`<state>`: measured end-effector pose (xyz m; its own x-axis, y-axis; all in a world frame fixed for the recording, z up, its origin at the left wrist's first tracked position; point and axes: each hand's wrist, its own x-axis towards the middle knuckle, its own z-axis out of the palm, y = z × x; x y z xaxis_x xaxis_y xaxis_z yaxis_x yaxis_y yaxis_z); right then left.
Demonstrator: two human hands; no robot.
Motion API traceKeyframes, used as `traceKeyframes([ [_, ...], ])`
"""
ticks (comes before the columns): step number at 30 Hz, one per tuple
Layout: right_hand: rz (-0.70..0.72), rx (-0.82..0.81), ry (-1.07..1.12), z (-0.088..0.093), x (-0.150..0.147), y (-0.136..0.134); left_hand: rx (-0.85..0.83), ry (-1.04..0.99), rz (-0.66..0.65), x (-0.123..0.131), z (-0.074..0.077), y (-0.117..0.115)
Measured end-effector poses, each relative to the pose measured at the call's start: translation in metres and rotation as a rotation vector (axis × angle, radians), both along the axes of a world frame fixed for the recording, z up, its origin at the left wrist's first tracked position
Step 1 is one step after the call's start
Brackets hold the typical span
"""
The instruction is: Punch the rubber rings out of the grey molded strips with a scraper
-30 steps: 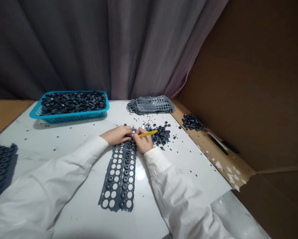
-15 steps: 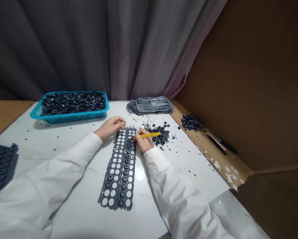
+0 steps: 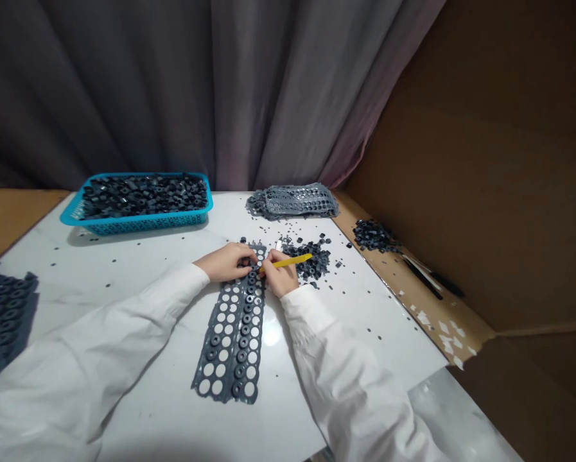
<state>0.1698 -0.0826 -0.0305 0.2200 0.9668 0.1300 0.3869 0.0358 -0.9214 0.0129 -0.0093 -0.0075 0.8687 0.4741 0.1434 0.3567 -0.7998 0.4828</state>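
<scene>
A long dark grey rubber sheet [image 3: 234, 333] lies lengthwise in front of me on the white surface. Rows of round holes run along it, and dark rings sit in one row and in a few holes on its left side. My right hand [image 3: 280, 276] grips a yellow pen-like tool [image 3: 293, 260], its tip down at the sheet's upper part. Bent over the sheet just left of that tip is my left hand [image 3: 227, 262], thumb and fingers curled towards each other. What lies between its fingertips is too small to make out.
A blue basket [image 3: 146, 226] full of small dark pieces stands back left. Dark pieces lie in a heap [image 3: 316, 262] by my right hand and another pile [image 3: 372, 235] further right. Flat perforated sheets [image 3: 300, 201] are stacked at the back; another ringed sheet [image 3: 6, 321] is left.
My left hand has moved right and towards me, from the sheet's far left corner onto the sheet beside the tool's tip. The right hand keeps its hold on the yellow tool.
</scene>
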Motion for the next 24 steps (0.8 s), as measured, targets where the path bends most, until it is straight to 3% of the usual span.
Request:
traceKeyframes([
  [6, 0.002, 0.044, -0.051, -0.001, -0.001, 0.001, 0.17, 0.138, -0.089, 0.006, 0.001, -0.007],
  [14, 0.003, 0.054, -0.126, -0.003, 0.001, 0.001, 0.064, -0.107, -0.043, 0.002, -0.015, -0.005],
  [16, 0.003, 0.054, -0.139, -0.003, 0.001, 0.001, 0.033, -0.186, 0.014, -0.001, -0.012, -0.003],
  [19, -0.001, 0.045, -0.119, -0.004, 0.0, 0.002, 0.002, -0.322, 0.202, -0.008, 0.0, 0.004],
  [21, 0.009, 0.026, -0.066, -0.003, 0.001, 0.001, -0.112, -0.37, 0.272, -0.013, 0.006, 0.008],
  [24, -0.007, 0.035, 0.047, 0.0, 0.003, -0.003, -0.479, -0.367, 0.296, -0.015, 0.006, 0.009],
])
